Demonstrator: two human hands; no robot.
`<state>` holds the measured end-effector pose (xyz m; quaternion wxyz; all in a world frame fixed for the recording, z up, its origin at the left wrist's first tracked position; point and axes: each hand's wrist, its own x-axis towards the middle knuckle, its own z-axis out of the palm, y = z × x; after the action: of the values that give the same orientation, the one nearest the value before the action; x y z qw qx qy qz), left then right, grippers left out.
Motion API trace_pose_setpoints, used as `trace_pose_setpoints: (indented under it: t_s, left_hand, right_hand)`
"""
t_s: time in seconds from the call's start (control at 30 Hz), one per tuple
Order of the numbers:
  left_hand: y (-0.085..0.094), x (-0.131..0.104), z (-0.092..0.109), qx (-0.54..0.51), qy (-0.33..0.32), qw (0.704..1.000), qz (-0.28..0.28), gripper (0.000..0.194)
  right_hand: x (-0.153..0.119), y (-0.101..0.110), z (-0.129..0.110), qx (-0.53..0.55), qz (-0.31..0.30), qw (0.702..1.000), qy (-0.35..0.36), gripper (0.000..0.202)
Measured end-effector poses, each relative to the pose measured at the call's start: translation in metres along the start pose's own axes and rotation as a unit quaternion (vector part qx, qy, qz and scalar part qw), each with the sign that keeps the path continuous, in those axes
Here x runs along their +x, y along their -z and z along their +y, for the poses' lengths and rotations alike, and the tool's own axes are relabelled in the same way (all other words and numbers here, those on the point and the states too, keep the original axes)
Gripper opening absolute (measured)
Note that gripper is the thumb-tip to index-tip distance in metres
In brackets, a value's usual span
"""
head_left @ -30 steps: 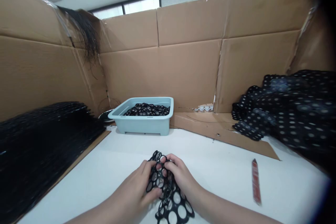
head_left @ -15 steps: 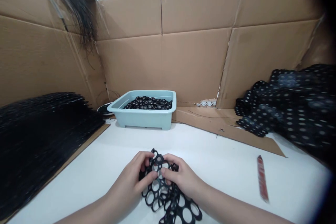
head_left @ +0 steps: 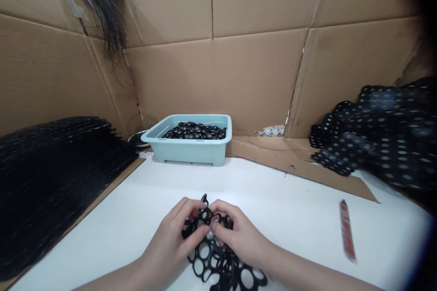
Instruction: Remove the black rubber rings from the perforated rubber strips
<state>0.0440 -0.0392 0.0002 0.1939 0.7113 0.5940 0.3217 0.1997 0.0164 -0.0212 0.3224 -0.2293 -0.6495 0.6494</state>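
Between my two hands is a crumpled piece of black fabric with round holes (head_left: 205, 252), its lower end lying on the white table. My left hand (head_left: 182, 227) pinches its upper left part between thumb and fingers. On the other side my right hand (head_left: 235, 232) grips the same piece, thumb and index finger close to the left thumb. A small tip of the fabric sticks up above the fingertips. What lies right between the thumbs is partly hidden.
A light blue basin (head_left: 189, 151) holding similar black holed pieces stands at the back. A stack of black sheets (head_left: 61, 186) fills the left side. Black dotted fabric (head_left: 382, 136) is heaped at right, near a red pointed strip (head_left: 347, 232). Cardboard walls (head_left: 256, 77) surround the table.
My hands have drawn slightly closer together, and the fabric's top is more bunched between the fingers. The view has shifted a little.
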Motion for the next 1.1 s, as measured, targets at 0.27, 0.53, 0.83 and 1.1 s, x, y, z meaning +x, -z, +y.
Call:
trace_pose_setpoints:
  t_s: [0.27, 0.53, 0.83, 1.1]
  left_hand:
    - [0.002, 0.0, 0.001, 0.003, -0.024, 1.0, 0.005, 0.004]
    - [-0.003, -0.002, -0.001, 0.09, -0.037, 0.993, 0.064, 0.006]
    - [-0.001, 0.001, -0.006, 0.069, -0.042, 0.995, 0.052, 0.032]
    - [0.006, 0.005, -0.001, -0.206, 0.089, 0.974, -0.018, 0.024]
  right_hand:
    - [-0.001, 0.0, -0.002, -0.014, -0.037, 0.999, -0.023, 0.014]
    - [0.0, 0.004, 0.0, 0.0, -0.075, 0.997, -0.026, 0.019]
    - [0.003, 0.005, 0.002, 0.014, -0.071, 0.997, -0.026, 0.019]
    - [0.006, 0.009, 0.002, -0.002, -0.014, 0.999, -0.035, 0.022]
